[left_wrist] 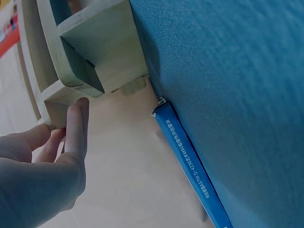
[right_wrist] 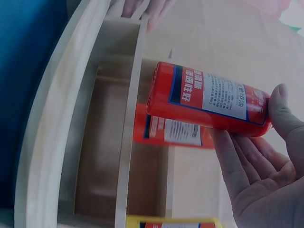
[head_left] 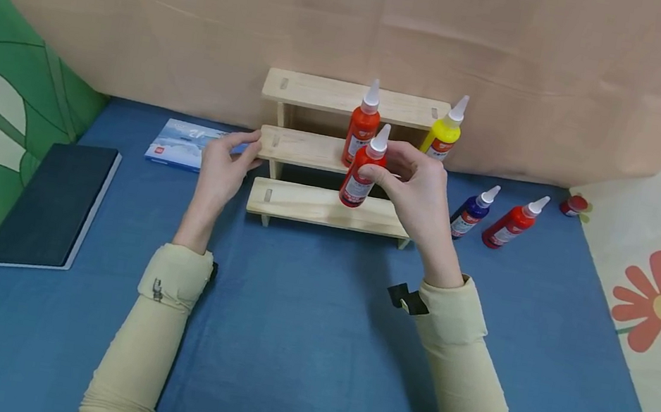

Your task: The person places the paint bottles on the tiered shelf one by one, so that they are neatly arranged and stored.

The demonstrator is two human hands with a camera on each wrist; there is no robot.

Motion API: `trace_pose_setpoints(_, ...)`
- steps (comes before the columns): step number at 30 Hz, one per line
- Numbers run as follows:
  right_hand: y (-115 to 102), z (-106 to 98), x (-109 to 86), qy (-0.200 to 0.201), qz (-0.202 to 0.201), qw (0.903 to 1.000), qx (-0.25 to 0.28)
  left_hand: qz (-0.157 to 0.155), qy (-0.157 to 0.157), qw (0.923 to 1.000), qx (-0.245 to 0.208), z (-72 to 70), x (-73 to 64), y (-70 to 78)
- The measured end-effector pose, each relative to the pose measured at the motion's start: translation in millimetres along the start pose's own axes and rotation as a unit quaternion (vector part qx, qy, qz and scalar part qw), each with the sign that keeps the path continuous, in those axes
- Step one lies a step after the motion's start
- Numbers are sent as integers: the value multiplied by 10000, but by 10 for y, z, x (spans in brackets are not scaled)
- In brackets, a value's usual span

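A three-tier wooden step shelf stands against the backdrop. My left hand pinches the left end of its middle tier, with thumb and fingers on either side of the board. In my right hand is a red paint bottle with a white pointed nozzle, held upright between thumb and fingers. It overlaps the front of the shelf; the right wrist view shows the held bottle's base above the tiers. Behind it stands an orange-red bottle on the middle tier. Past my knuckles is a yellow bottle, its lower part hidden.
On the blue cloth right of the shelf lean a dark blue bottle and another red bottle. A small red jar lies at the far right edge. Left are a blue-white box and a dark notebook.
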State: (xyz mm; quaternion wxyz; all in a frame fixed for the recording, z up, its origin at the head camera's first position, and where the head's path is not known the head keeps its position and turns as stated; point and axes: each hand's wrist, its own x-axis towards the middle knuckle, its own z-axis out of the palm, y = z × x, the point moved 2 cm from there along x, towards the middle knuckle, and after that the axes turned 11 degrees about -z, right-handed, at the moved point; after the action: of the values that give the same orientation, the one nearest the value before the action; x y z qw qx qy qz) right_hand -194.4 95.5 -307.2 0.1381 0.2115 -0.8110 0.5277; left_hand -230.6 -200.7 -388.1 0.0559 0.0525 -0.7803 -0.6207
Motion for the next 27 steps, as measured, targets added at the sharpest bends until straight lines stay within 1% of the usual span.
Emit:
trace_pose_setpoints(6,-82,149,114,-131,-79,9998,117,14,34,10000,70,4,17,41)
trace_pose_setpoints(11,-141,263,209,-266,-103,9994,197,70,62,9999,74,16,37,37)
trace_pose_setpoints(19,-210,448,318,-447,-178,9988,-9,69,61,9999,118,8,9,24)
trace_pose_setpoints(23,-222,544,399,-489,-351,9982,-43,103,63,9999,77,2,7,20)
trace_pose_setpoints(27,-230,640,496,-571,-533,9969,-26,67,64,9999,49,-3,9,18)
